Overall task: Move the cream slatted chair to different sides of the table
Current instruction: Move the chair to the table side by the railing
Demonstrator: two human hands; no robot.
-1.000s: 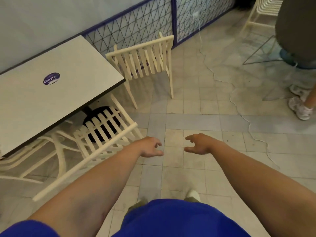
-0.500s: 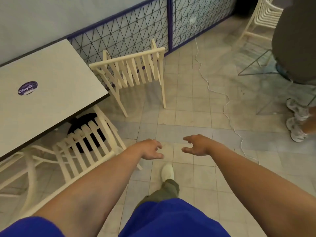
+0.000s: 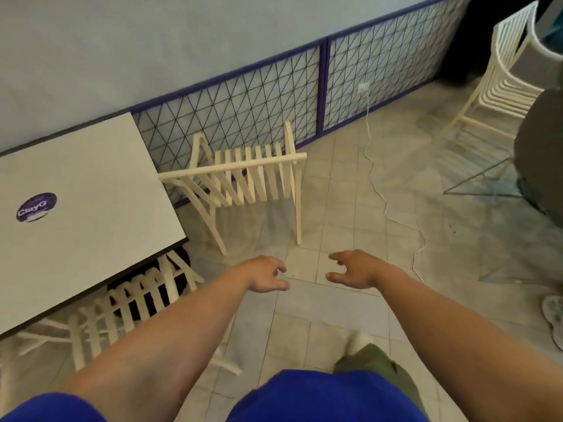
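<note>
Left hand [image 3: 265, 277] and right hand [image 3: 353, 272] were empty, fingers loosely apart; lifting the cream slatted chair [image 3: 243, 175] at 12 o'clock risked snagging the white cable [image 3: 393, 214] at 2 o'clock.

Cream slatted chair [image 3: 234, 168], white table [image 3: 91, 178], purple sticker [image 3: 36, 207], perhaps greyish tiles [image 3: 350, 208].

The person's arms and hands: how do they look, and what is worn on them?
Both forearms are bare down to the left hand and the right hand; no glove, watch, bracelet or ring shows. A short bright blue sleeve covers the left upper arm at the frame's bottom edge. The right arm's sleeve is out of view.
</note>
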